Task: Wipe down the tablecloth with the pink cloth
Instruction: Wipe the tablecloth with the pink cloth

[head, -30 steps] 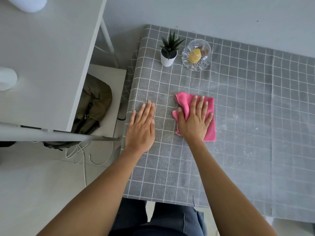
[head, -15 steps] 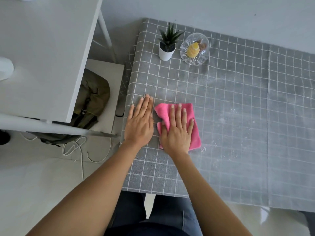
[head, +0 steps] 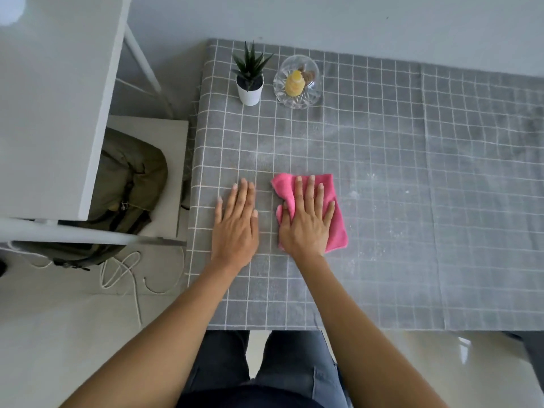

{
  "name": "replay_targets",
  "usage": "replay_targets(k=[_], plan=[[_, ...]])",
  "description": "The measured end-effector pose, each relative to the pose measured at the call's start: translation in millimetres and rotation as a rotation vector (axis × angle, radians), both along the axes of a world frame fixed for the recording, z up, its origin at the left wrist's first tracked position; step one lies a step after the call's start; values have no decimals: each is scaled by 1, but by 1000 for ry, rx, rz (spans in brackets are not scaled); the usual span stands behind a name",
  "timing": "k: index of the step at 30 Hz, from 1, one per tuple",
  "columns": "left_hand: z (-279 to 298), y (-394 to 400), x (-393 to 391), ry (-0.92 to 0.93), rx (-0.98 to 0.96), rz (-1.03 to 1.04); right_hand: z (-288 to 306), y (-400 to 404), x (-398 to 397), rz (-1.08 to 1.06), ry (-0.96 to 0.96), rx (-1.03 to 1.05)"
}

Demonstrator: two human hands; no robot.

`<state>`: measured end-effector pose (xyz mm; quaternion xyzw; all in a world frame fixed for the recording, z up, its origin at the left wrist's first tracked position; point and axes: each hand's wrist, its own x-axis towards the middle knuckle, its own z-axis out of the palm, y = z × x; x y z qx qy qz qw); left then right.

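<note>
Head view: two flat hands, right hand (head: 306,222) on one pink cloth (head: 335,228).

Both bare forearms reach toward twelve o'clock — left hand (head: 235,225) flat, fingers together; right hand (head: 306,222) flat at its three o'clock, fingers spread.

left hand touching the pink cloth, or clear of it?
Apart. The head view shows a strip of bare grey tablecloth between the left hand and the pink cloth; only the right hand presses it.
</note>
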<state>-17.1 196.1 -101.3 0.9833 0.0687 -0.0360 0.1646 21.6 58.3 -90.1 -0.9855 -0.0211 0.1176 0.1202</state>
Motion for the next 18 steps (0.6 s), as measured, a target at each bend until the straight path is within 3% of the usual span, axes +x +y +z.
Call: replay_targets(k=[3,9,18], plan=[[-5,-13,-33,19,53,-5,0,17,-29,144,-3,36],[0,-11,-40,32,58,-30,-3,-13,-33,225,-53,51],[2,-15,-38,19,38,25,-6,-155,-15,-202,-19,-46]])
